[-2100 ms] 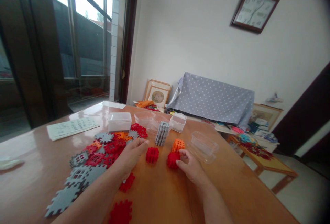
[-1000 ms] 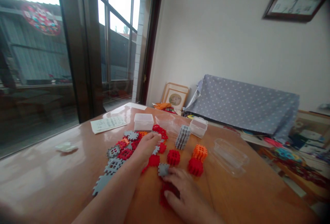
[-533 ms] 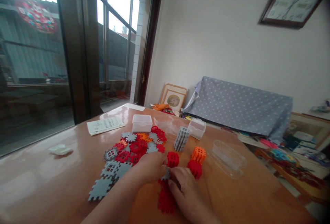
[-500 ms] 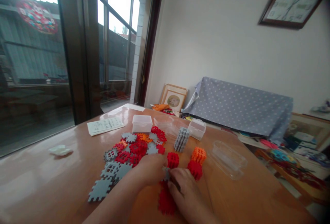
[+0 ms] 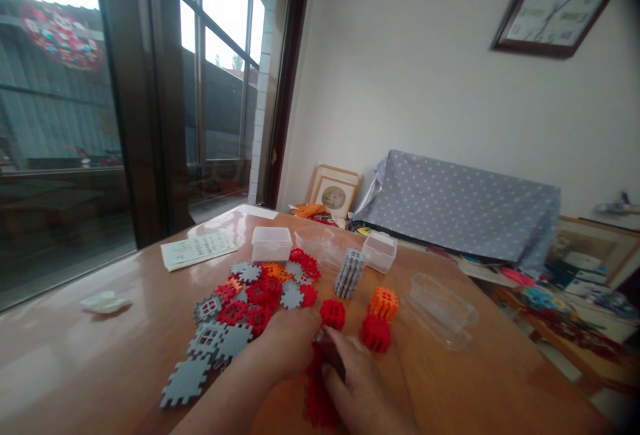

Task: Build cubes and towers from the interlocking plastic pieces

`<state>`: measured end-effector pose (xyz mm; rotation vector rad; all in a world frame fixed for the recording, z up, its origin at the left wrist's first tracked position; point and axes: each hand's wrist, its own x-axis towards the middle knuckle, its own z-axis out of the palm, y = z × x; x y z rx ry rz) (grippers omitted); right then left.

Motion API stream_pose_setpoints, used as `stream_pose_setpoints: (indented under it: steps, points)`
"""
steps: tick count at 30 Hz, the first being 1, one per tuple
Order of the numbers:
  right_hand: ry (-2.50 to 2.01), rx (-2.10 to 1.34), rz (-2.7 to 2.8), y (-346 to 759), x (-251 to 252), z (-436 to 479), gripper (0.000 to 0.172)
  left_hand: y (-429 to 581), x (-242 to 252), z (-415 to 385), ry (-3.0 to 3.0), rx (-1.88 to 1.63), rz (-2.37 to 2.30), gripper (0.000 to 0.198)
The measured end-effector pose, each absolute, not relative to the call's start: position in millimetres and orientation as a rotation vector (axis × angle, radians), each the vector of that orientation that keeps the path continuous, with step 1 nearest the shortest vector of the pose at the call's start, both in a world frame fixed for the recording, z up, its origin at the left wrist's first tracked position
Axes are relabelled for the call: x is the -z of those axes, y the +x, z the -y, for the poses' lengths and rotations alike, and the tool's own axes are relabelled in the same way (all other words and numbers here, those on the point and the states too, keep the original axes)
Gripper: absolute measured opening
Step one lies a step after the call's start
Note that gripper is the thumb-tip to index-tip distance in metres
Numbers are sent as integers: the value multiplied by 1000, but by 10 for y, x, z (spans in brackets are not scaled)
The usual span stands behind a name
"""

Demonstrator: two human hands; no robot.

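My left hand (image 5: 295,336) and my right hand (image 5: 350,368) meet at the front of the table, both closed around a small grey piece (image 5: 319,336) that mostly hides between their fingertips. Below them, partly under my right hand, are red pieces (image 5: 318,398). A red stack (image 5: 333,313) stands just beyond the fingertips, with a tall grey stack (image 5: 350,273) behind it. To the right, an orange stack (image 5: 383,303) sits behind another red stack (image 5: 377,333). Loose grey pieces (image 5: 185,380) and a red, grey and orange pile (image 5: 264,291) spread on the left.
Two lidded clear boxes (image 5: 271,245) (image 5: 380,252) stand at the back of the table (image 5: 120,361). An open clear case (image 5: 440,311) lies right. Paper (image 5: 199,249) and a crumpled wrapper (image 5: 105,303) lie left.
The view has shifted slightly. My hands have drawn closer together, and the grey piece is now more hidden between the fingers.
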<state>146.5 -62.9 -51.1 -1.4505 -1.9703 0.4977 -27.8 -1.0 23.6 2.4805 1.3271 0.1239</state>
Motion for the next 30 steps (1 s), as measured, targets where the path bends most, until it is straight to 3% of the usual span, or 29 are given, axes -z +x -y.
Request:
stream_pose_setpoints:
  steps: [9,15,19,24,30]
  points:
    - [-1469,-542,1792,1543,594,583,40,-518,-268,-153,2460,-139,-1513,25]
    - [-1488,-389,1880,1490,491,593,29,-588,-291,-205,2484,-212,-1663,25]
    - [-1569,-288,1932,1346,340,660,30,-549,-266,-195,2555,-357,-1606,22]
    - [-1643,-306,1994,1133,289,728,34,-483,-242,-160,2454,-235,-1545,20]
    - [-1687,-253,1952,1099,336,693,18,-432,-305,-104,2413,-234,-1495,19]
